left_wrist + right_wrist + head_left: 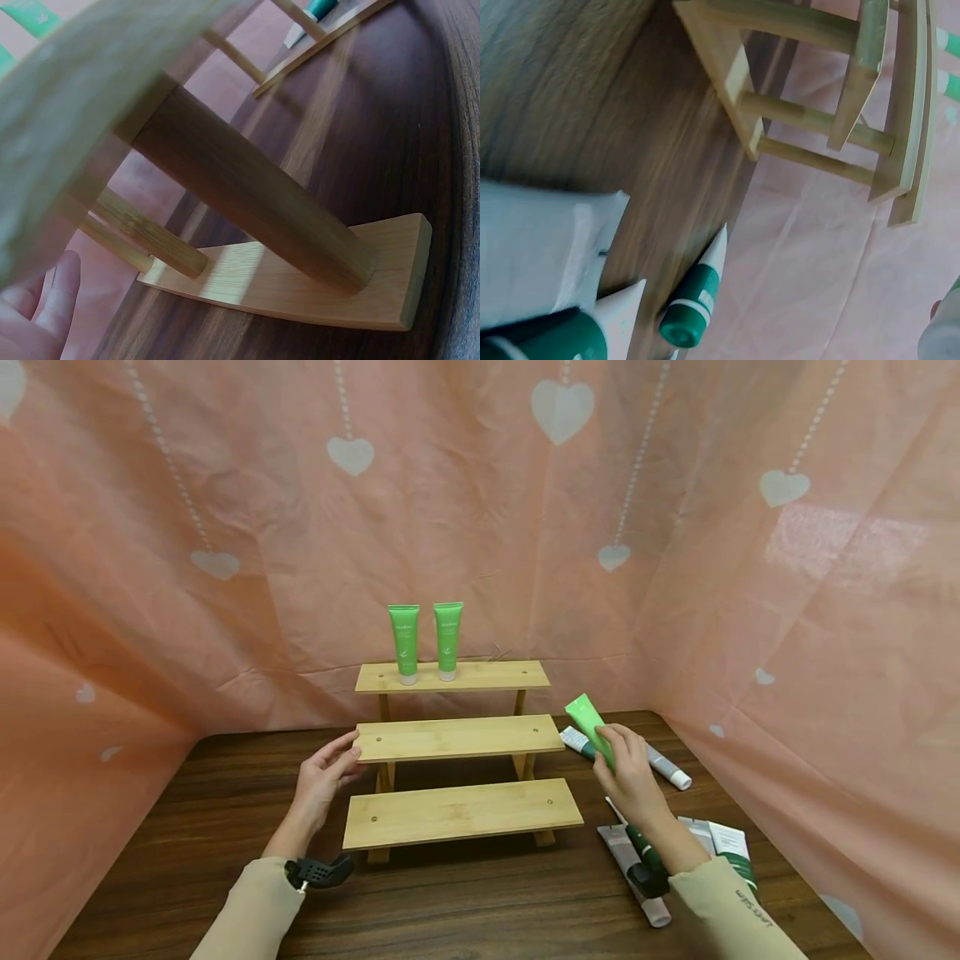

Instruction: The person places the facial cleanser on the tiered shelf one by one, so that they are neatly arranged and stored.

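Observation:
A bright green squeeze tube point(587, 720) is pinched in my right hand point(628, 768), right of the shelf, its flat end tilted up and left. Its whitish cap point(941, 334) shows at the right wrist view's lower right corner. My left hand point(321, 777) touches the left end of the middle tier of a three-tier wooden shelf point(457, 737), its fingers loosely extended. Those fingers point(61, 300) also show at lower left in the left wrist view. Two green tubes, a left one point(406, 643) and a right one point(447, 639), stand upright, caps down, on the top tier.
Right of the shelf, several tubes lie on the dark wood table point(465, 910): a grey one with a white cap point(667, 766), a white-and-green one point(577, 741), a grey one in front point(633, 872) and another white-and-green one point(733, 852). A pink curtain point(480, 527) surrounds the table.

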The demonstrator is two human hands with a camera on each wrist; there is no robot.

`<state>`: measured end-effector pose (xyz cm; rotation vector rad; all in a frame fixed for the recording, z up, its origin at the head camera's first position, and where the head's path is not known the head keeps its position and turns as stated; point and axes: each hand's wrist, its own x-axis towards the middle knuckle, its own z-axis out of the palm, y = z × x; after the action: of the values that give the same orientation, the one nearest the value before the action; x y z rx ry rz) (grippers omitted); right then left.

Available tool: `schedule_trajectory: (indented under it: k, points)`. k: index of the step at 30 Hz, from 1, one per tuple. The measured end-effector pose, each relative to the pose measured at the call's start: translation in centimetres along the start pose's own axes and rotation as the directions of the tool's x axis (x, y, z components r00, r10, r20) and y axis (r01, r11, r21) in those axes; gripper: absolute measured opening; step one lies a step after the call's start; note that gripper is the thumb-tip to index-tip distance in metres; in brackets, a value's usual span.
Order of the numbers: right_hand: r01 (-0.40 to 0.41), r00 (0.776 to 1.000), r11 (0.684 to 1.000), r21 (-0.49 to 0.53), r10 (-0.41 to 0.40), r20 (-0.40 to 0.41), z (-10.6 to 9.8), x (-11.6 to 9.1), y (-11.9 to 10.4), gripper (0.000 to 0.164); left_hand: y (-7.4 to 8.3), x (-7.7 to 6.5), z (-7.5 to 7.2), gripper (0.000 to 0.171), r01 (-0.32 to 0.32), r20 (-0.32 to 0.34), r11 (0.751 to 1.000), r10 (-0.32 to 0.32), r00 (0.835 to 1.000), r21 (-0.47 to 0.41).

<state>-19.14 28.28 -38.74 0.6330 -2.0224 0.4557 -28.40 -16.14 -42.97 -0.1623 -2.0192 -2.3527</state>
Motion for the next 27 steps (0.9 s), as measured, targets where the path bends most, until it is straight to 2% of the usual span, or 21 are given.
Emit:
schedule_trajectory:
  k: [10, 18, 27]
  points:
    - [0.011, 1.0, 1.0, 0.014, -0.011, -0.017, 1.0, 2.0, -0.7, 0.038, 0.1, -0.1, -0.1, 0.054, -0.002, 0.008, 1.0, 0.002, 1.0, 0.016]
    - [-0.018, 0.999, 1.0, -0.007, 0.018, -0.035, 2.1, 4.1, -1.6, 0.039, 0.2, 0.1, -0.2, 0.055, -0.007, 0.013, 1.0, 0.007, 1.0, 0.026]
    - [-0.065, 0.998, 0.997, 0.037, 0.066, -0.025, 3.5, 5.9, -2.2, 0.042, -0.3, 0.2, -0.1, 0.054, -0.008, 0.004, 1.0, 0.008, 1.0, 0.015]
